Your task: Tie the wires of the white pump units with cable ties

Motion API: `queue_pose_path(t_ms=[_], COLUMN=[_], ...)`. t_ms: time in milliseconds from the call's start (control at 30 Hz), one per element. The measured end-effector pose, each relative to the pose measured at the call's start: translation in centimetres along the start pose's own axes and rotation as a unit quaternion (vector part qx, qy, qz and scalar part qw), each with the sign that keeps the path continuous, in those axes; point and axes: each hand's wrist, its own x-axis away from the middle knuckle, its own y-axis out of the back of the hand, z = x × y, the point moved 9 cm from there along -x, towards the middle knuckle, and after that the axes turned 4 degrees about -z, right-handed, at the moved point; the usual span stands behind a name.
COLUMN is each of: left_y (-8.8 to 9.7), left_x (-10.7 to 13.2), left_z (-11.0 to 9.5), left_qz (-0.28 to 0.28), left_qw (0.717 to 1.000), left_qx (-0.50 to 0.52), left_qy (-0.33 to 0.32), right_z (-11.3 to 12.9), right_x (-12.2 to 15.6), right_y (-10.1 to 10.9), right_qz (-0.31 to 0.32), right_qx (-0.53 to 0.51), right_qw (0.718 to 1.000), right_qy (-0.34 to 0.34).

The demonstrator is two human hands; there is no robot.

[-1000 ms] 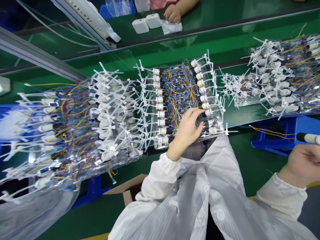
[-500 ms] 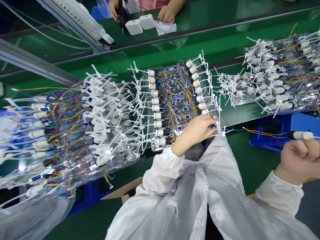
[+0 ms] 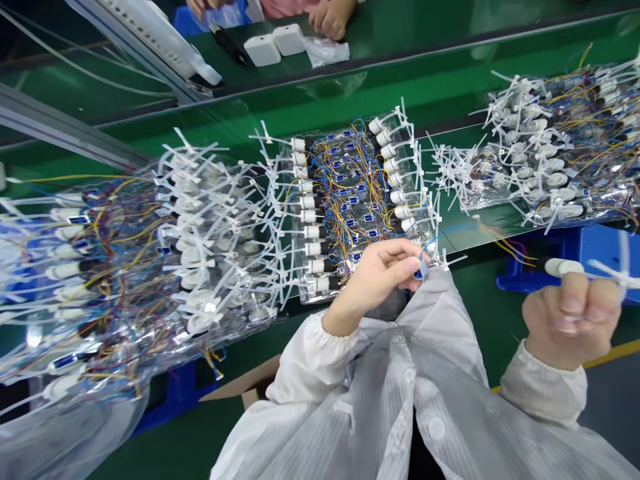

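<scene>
My left hand (image 3: 383, 277) pinches a small blue module (image 3: 423, 269) just in front of my lap, at the near edge of the middle bundle. Off to the right my right hand (image 3: 573, 319) is closed on a white cylinder (image 3: 564, 267) with a black end and a white cable tie (image 3: 616, 272). Thin wires (image 3: 507, 248), blue, then yellow and red, run between the two hands past a small white connector (image 3: 476, 221). Close to my left hand lies a bundle of similar wired cylinders (image 3: 316, 232) on clear plastic.
More wired bundles lie left (image 3: 135, 267) and right (image 3: 555, 147) on the green bench. A blue stool (image 3: 607, 257) stands below at right, a cardboard box (image 3: 245, 383) below at left. Across the bench, a person's hand (image 3: 330, 19) rests near white boxes (image 3: 263, 51).
My left hand has lifted slightly, bringing the blue module into view. My right hand has moved left with the white cylinder, and the wires have gone slack. The co-worker's dark tool now lies down.
</scene>
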Motion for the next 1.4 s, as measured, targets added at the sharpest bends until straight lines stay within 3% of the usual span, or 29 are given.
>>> queue_pose_path(t_ms=[133,233,333,433,600,933,1133,1400], left_y=[-0.1,-0.6,-0.6,-0.3,-0.4,-0.8,-0.6,-0.3], left_x=[3.2,4.7,5.6,5.9,5.7,4.9,4.9,4.9], left_z=[2.5,2.4,1.5,1.2,1.2,2.5,2.3,1.9], left_qz=[-0.039,-0.026,-0.023,-0.041,-0.072,-0.100,-0.112,-0.119], left_qw=[0.996,0.991,0.977,0.974,0.975,0.973,0.970,0.971], left_qx=[0.079,0.106,0.146,0.141,0.118,0.160,0.156,0.110], left_qy=[0.006,-0.072,-0.152,-0.174,-0.175,-0.132,-0.149,-0.176], right_z=[-1.0,-2.4,-3.2,-3.7,-5.0,-6.1,-7.7,-8.0], right_x=[2.7,3.9,4.2,4.4,4.8,4.9,5.1,5.3], right_y=[-5.8,-9.4,-11.2,-12.3,-13.0,-12.3,-11.7,-11.8], right_qz=[0.049,0.133,0.159,0.159,0.167,0.131,0.078,0.082], right_qx=[0.058,0.048,0.048,0.054,0.071,0.036,-0.018,0.005], right_qw=[0.997,0.990,0.986,0.985,0.983,0.990,0.990,0.990], right_qy=[-0.020,-0.029,0.000,0.030,0.021,-0.028,-0.118,-0.112])
